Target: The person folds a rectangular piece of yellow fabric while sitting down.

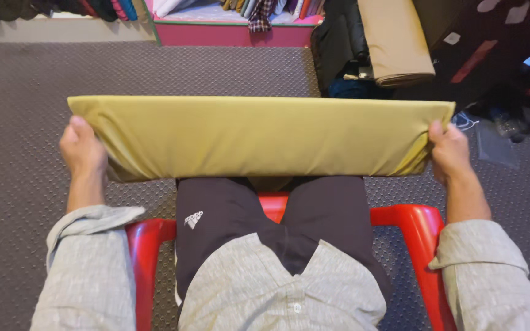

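Note:
A long folded bolt of olive-yellow fabric point(259, 135) lies flat across my knees. My left hand point(83, 150) grips its left end, thumb on top. My right hand point(450, 153) grips its right end the same way. I sit on a red plastic chair point(407, 220), wearing dark trousers and a light grey shirt with rolled sleeves.
Grey textured carpet point(26, 86) covers the floor. A tan roll of cloth point(395, 43) leans among dark fabrics at the upper right. A pink shelf edge point(234, 34) with stacked folded cloths runs along the top. Clear plastic wrapping point(498, 144) lies on the floor at right.

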